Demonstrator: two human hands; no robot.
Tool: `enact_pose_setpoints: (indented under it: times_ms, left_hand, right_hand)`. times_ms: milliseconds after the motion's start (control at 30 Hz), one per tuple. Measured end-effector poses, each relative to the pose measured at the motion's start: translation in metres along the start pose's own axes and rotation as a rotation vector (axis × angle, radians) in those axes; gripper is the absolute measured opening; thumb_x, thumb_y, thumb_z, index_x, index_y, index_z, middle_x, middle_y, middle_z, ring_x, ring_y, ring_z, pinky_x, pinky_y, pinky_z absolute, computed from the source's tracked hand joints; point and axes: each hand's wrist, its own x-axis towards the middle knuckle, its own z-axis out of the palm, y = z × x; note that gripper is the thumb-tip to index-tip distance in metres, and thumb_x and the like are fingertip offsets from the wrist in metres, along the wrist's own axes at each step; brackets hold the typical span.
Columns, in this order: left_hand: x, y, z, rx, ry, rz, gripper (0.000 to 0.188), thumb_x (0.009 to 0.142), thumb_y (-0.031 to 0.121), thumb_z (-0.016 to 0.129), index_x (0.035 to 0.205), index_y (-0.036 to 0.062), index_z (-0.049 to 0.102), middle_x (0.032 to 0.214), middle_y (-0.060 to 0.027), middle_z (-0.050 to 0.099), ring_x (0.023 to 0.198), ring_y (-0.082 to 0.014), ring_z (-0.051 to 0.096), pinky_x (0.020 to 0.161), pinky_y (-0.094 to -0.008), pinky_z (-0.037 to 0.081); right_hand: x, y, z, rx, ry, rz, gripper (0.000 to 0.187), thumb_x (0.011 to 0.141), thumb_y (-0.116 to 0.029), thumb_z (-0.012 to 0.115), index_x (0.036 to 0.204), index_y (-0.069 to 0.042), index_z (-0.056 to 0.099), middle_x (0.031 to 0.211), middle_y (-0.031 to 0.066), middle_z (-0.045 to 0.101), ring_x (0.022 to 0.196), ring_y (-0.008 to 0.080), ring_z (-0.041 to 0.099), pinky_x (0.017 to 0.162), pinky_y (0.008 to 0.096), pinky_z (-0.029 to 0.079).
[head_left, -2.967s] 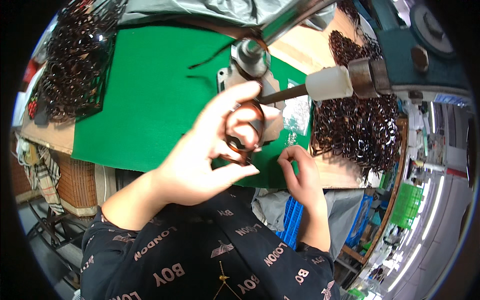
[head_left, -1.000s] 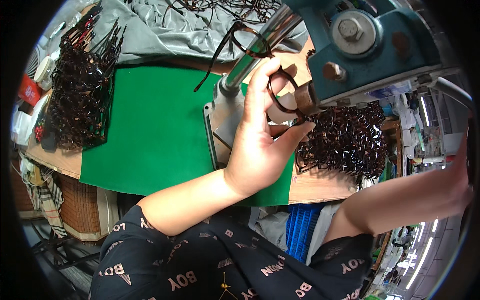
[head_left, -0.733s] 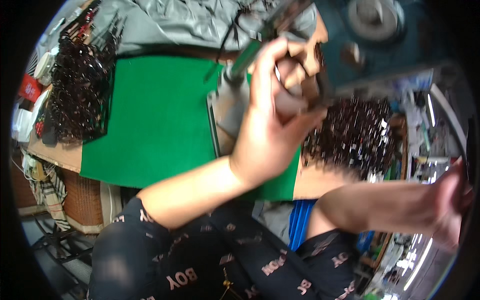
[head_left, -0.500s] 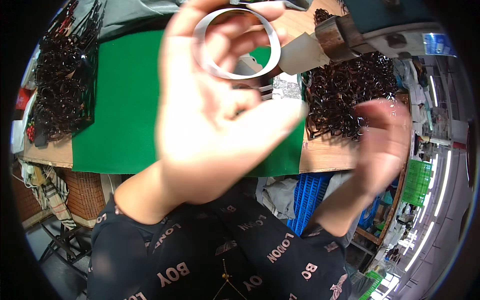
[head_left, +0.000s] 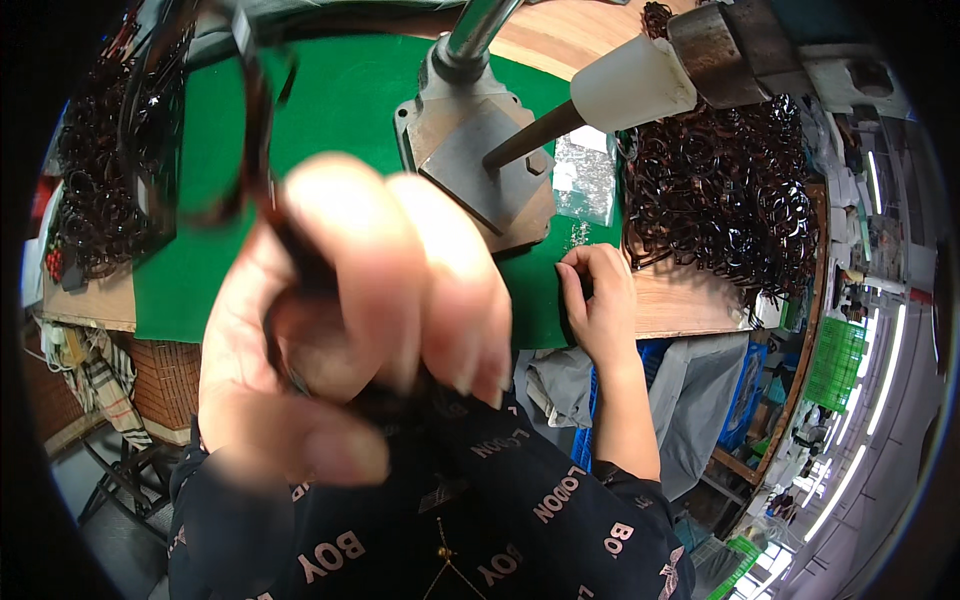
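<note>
Close to the camera, my left hand is closed around a dark brown glasses frame, blurred by motion. Part of the frame rises above the fingers; its rim curves down by the palm, partly hidden. My right hand rests low on the green mat, thumb and fingertips drawn together beside a scatter of tiny clear pieces. Whether a piece is between those fingertips cannot be made out. Just beyond lies a clear plastic bag of similar small pieces.
A metal stand with a square plate sits on the green mat. Its rod carries a white sleeve over the table. Heaps of dark glasses frames lie at right and left. Blue crates stand below the table edge.
My left hand, earlier with a pale ring across its fingers, has turned and come lower, showing the dark glasses frame. My right hand has moved left from beside the right heap to the tiny pieces.
</note>
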Motion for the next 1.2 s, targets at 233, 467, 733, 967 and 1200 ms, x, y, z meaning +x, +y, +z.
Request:
enact_pose_setpoints:
  times_ms: [233, 467, 733, 967, 1200]
  left_hand:
    - [-0.008, 0.025, -0.011, 0.233, -0.058, -0.590, 0.019, 0.068, 0.013, 0.067, 0.064, -0.0025, 0.057, 0.063, -0.0107, 0.059, 0.049, -0.0168, 0.056, 0.041, -0.0213, 0.043]
    - [-0.009, 0.016, -0.008, 0.314, -0.046, -0.793, 0.022, 0.075, -0.004, 0.059, 0.095, -0.0032, 0.050, 0.063, -0.0016, 0.055, 0.052, -0.0077, 0.054, 0.049, -0.0178, 0.039]
    - [-0.011, 0.004, -0.013, 0.371, -0.219, -0.802, 0.014, 0.084, 0.003, 0.055, 0.097, 0.0017, 0.048, 0.063, 0.0007, 0.054, 0.054, -0.0047, 0.054, 0.048, -0.0177, 0.038]
    - [-0.013, 0.001, -0.016, 0.387, -0.238, -0.815, 0.013, 0.085, 0.005, 0.055, 0.096, 0.0021, 0.049, 0.062, 0.0008, 0.053, 0.053, -0.0053, 0.055, 0.048, -0.0186, 0.038]
    - [-0.011, 0.000, -0.012, 0.396, -0.239, -0.836, 0.014, 0.083, 0.002, 0.057, 0.095, -0.0004, 0.050, 0.064, -0.0010, 0.055, 0.055, -0.0078, 0.057, 0.049, -0.0191, 0.040]
  right_hand:
    - [-0.010, 0.015, -0.012, 0.184, -0.020, 0.079, 0.008, 0.073, 0.002, 0.063, 0.080, -0.001, 0.058, 0.076, 0.0101, 0.056, 0.070, 0.0252, 0.054, 0.064, 0.0327, 0.043]
    - [-0.015, 0.017, -0.009, 0.152, -0.002, 0.061, 0.012, 0.071, 0.001, 0.066, 0.079, -0.003, 0.058, 0.076, 0.0092, 0.057, 0.071, 0.0241, 0.055, 0.065, 0.0326, 0.044]
    - [-0.007, 0.003, -0.010, -0.038, -0.055, -0.045, 0.011, 0.072, 0.001, 0.064, 0.079, -0.002, 0.056, 0.077, 0.0117, 0.056, 0.075, 0.0292, 0.053, 0.069, 0.0359, 0.042]
    - [-0.024, 0.011, -0.015, 0.114, -0.036, 0.064, 0.011, 0.072, 0.002, 0.064, 0.079, -0.002, 0.056, 0.076, 0.0106, 0.055, 0.073, 0.0270, 0.053, 0.067, 0.0341, 0.043]
    - [-0.022, 0.008, -0.012, 0.159, -0.030, 0.132, 0.011, 0.072, 0.001, 0.065, 0.078, -0.002, 0.056, 0.075, 0.0103, 0.055, 0.071, 0.0255, 0.054, 0.066, 0.0329, 0.043]
